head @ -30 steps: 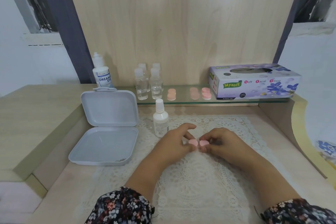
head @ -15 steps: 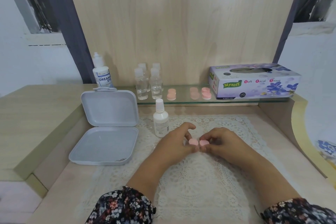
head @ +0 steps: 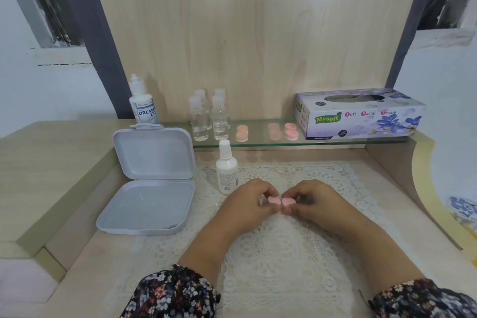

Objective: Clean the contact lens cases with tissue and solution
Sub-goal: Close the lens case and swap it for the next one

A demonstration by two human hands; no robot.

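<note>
We see the left hand (head: pixel 249 204) and right hand (head: pixel 313 201) pinching the pink lens case (head: pixel 280 201) above the lace mat (head: pixel 284 253). Compared with before, the left fingers are curled more; the case stays in place.

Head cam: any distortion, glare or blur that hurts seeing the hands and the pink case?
Head view: wide-angle bowing toward the edges; lighting soft and even, shadows faint; glass shelf mirrors items faintly; left hand, right hand and pink case sharp centrally.
</note>
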